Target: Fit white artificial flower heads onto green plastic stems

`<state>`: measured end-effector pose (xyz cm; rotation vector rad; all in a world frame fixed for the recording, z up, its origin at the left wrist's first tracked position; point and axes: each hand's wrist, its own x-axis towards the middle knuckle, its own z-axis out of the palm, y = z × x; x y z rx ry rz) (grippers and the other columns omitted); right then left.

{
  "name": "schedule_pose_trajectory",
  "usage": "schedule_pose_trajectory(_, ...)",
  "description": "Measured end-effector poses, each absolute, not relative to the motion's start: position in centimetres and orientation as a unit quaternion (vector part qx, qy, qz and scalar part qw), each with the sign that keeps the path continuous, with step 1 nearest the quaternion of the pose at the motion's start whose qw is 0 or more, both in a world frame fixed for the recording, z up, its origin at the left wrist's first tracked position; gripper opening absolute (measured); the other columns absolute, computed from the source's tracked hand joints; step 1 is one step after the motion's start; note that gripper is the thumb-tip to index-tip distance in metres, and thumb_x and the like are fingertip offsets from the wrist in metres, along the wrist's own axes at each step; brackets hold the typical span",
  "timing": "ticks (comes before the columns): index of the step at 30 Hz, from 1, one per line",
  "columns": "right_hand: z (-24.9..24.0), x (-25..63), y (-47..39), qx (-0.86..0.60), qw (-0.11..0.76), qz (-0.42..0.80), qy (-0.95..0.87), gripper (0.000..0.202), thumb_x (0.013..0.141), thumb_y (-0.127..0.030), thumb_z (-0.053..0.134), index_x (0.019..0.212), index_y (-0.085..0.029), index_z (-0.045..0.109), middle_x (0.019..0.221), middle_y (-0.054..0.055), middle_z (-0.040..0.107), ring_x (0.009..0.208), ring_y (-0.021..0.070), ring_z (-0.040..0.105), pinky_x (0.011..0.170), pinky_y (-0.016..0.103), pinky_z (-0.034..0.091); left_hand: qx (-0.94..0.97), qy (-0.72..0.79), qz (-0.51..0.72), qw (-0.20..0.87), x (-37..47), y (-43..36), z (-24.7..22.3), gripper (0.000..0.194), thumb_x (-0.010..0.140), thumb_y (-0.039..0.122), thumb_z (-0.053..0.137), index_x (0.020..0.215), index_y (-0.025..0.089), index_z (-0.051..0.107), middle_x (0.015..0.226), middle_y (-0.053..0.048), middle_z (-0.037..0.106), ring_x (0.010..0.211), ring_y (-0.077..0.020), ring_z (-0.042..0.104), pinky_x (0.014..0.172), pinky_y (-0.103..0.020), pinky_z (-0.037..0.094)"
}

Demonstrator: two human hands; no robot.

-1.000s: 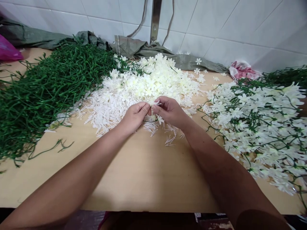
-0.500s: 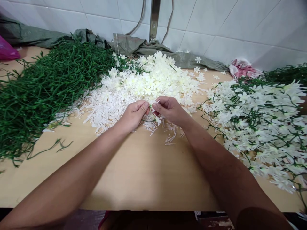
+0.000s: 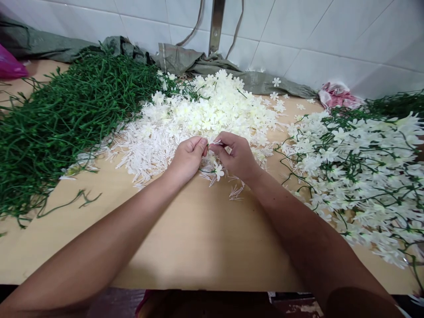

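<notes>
My left hand (image 3: 189,155) is closed in a pinch on a thin green plastic stem, most of it hidden by my fingers. One white artificial flower (image 3: 218,171) hangs from that stem below my hands. Close beside it, my right hand (image 3: 236,154) pinches a small white stamen piece (image 3: 217,142) at the stem's tip. Both hands are just in front of a heap of loose white stamen pieces (image 3: 145,152) and a pile of white flower heads (image 3: 215,106).
Green plastic stems (image 3: 73,110) lie heaped on the left. Finished-looking white flower sprays (image 3: 361,176) fill the right side of the wooden table (image 3: 185,251). Grey cloth (image 3: 179,59) runs along the tiled wall, with a red-and-white bag (image 3: 339,95) at right and a pink bag (image 3: 11,64) at far left.
My hands stay together at nearly the same spot. The white flower has dropped slightly lower and turned to face the camera. The view has shifted a little.
</notes>
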<state>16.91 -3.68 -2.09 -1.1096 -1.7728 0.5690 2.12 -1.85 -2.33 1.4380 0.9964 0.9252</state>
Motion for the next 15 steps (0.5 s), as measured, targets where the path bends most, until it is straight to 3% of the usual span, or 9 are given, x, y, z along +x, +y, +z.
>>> schedule_pose_trajectory(2, -1.9, 16.7, -3.8, -0.451, 0.467, 0.158, -0.744, 0.030, 0.081, -0.023, 0.055, 0.059, -0.021, 0.035, 0.059, -0.004, 0.035, 0.060, 0.0105, 0.032, 0.059, 0.028, 0.030, 0.620, 0.421, 0.386, 0.538, 2.1, -1.9, -2.3, 0.035, 0.085, 0.036, 0.050, 0.056, 0.018, 0.040, 0.049, 0.006, 0.032, 0.046, -0.0070, 0.026, 0.045, -0.023, 0.020)
schedule_pose_trajectory(5, -1.8, 16.6, -4.1, -0.453, 0.455, 0.160, -0.750, 0.032, 0.080, -0.020, 0.054, 0.058, -0.021, 0.030, 0.057, -0.004, 0.031, 0.059, 0.0100, 0.030, 0.058, 0.027, 0.029, 0.629, 0.420, 0.371, 0.539, 2.1, -2.1, -2.1, 0.036, 0.085, 0.035, 0.049, 0.056, 0.019, 0.038, 0.048, 0.006, 0.030, 0.045, -0.0070, 0.025, 0.045, -0.024, 0.020)
schedule_pose_trajectory(9, -1.5, 16.8, -4.1, -0.469, 0.435, 0.298, -0.709, 0.034, 0.078, -0.030, 0.061, 0.056, -0.020, 0.037, 0.053, -0.006, 0.033, 0.053, 0.0073, 0.030, 0.052, 0.024, 0.027, 0.627, 0.397, 0.351, 0.571, 2.1, -2.2, -1.7, 0.035, 0.085, 0.032, 0.049, 0.055, 0.018, 0.039, 0.047, 0.007, 0.029, 0.044, -0.0061, 0.023, 0.045, -0.023, 0.019)
schedule_pose_trajectory(12, -1.2, 17.0, -4.0, -0.463, 0.417, 0.415, -0.662, 0.038, 0.071, -0.043, 0.070, 0.059, -0.019, 0.043, 0.051, -0.007, 0.036, 0.049, 0.0053, 0.029, 0.046, 0.022, 0.025, 0.617, 0.370, 0.339, 0.607, 1.9, -2.0, -1.4, 0.036, 0.084, 0.031, 0.050, 0.053, 0.018, 0.038, 0.046, 0.007, 0.029, 0.043, -0.0053, 0.023, 0.045, -0.022, 0.018)
schedule_pose_trajectory(15, -0.8, 17.2, -4.0, -0.461, 0.403, 0.469, -0.637, 0.041, 0.063, -0.047, 0.076, 0.060, -0.018, 0.047, 0.049, -0.008, 0.037, 0.046, 0.0037, 0.028, 0.043, 0.021, 0.021, 0.619, 0.357, 0.332, 0.616, 1.6, -1.9, -1.2, 0.035, 0.083, 0.028, 0.051, 0.052, 0.018, 0.037, 0.047, 0.007, 0.030, 0.044, -0.0049, 0.024, 0.046, -0.022, 0.019)
